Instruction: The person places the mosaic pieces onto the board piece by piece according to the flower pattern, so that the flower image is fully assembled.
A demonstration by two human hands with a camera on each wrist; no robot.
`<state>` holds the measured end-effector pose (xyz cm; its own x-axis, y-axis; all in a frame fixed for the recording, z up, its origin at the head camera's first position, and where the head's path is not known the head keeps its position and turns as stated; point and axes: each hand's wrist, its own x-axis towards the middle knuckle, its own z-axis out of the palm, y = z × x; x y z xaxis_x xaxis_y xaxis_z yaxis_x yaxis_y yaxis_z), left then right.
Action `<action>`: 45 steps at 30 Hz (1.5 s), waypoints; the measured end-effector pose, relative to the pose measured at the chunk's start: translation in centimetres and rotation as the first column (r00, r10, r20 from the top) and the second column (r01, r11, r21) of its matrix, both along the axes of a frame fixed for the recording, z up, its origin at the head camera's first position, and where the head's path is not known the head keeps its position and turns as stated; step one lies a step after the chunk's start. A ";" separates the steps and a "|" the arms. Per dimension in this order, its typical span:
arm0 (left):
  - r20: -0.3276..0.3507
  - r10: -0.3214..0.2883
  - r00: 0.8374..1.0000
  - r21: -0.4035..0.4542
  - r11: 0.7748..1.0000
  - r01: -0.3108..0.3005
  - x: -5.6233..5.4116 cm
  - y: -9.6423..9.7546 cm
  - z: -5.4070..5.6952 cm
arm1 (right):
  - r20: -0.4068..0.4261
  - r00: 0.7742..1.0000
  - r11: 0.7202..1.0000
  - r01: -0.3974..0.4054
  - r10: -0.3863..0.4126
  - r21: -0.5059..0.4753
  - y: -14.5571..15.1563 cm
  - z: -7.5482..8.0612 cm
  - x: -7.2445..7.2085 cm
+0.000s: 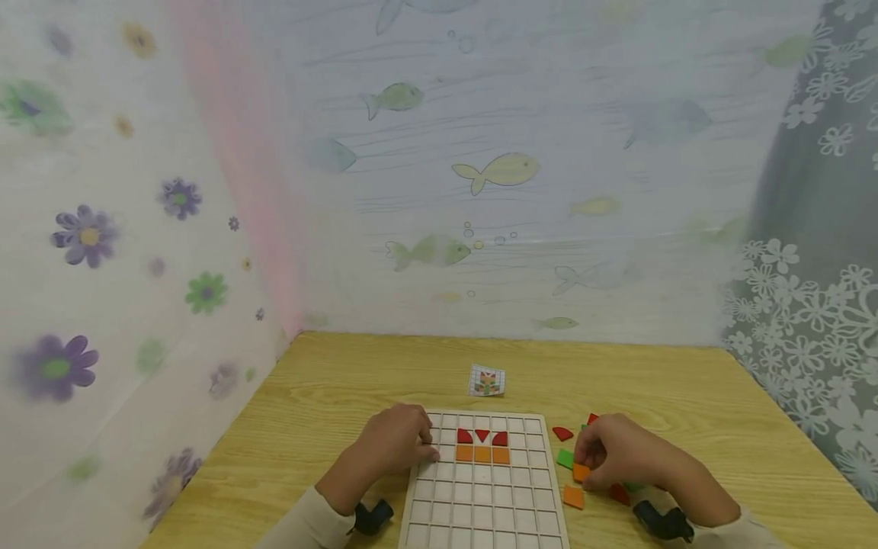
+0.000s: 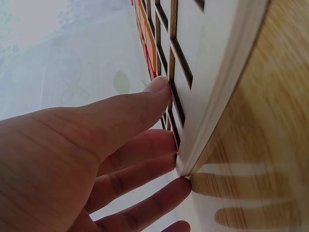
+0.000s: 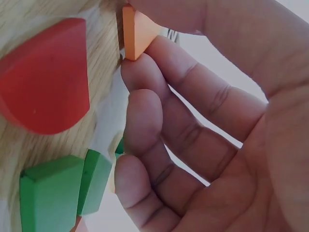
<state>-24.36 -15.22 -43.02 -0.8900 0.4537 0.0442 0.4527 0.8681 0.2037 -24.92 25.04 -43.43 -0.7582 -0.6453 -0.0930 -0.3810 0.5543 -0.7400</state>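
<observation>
A pale wooden grid board (image 1: 483, 496) lies on the table. Three orange square tiles (image 1: 483, 454) fill a row in it, with two red quarter-round tiles (image 1: 500, 438) and a red triangle tile (image 1: 482, 435) above. My left hand (image 1: 398, 440) rests at the board's upper left edge; in the left wrist view its thumb (image 2: 157, 89) touches the grid and the fingers lie loosely by the corner. To the right of the board, my right hand (image 1: 620, 454) pinches an orange tile (image 3: 137, 31) between thumb and fingers, just over the table.
Around my right hand lie loose tiles: a red quarter-round (image 1: 562, 434), a green tile (image 1: 565, 458) and an orange square (image 1: 573, 497). Others are partly hidden under the hand. Behind the board lies a small paper card (image 1: 486, 380) with a coloured grid pattern. Patterned curtains (image 1: 507, 175) surround the table.
</observation>
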 end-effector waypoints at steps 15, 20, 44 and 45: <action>-0.007 -0.002 1.000 0.000 1.000 0.002 -0.2 -0.4 -0.3 | -0.151 0.988 0.999 -0.009 0.017 0.049 -2.3 1.3 0.0; -0.006 -0.002 1.000 0.003 1.000 0.002 -0.3 -0.4 -0.4 | -0.203 0.979 0.998 -0.013 0.026 0.067 -3.6 1.9 -0.3; -0.006 -0.012 1.000 0.009 1.000 0.012 -0.2 -0.4 -0.3 | -0.245 0.968 0.998 -0.048 0.055 0.033 -8.3 3.2 -0.7; -0.005 -0.012 1.000 0.008 1.000 0.012 -0.3 -0.4 -0.3 | -0.246 0.967 0.998 -0.054 0.059 0.027 -8.5 3.2 -0.7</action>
<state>-24.62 -15.59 -43.35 -0.8845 0.4636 0.0522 0.4637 0.8611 0.2088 -25.63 16.55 -40.18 -0.7213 -0.6881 0.0792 -0.5819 0.5400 -0.6081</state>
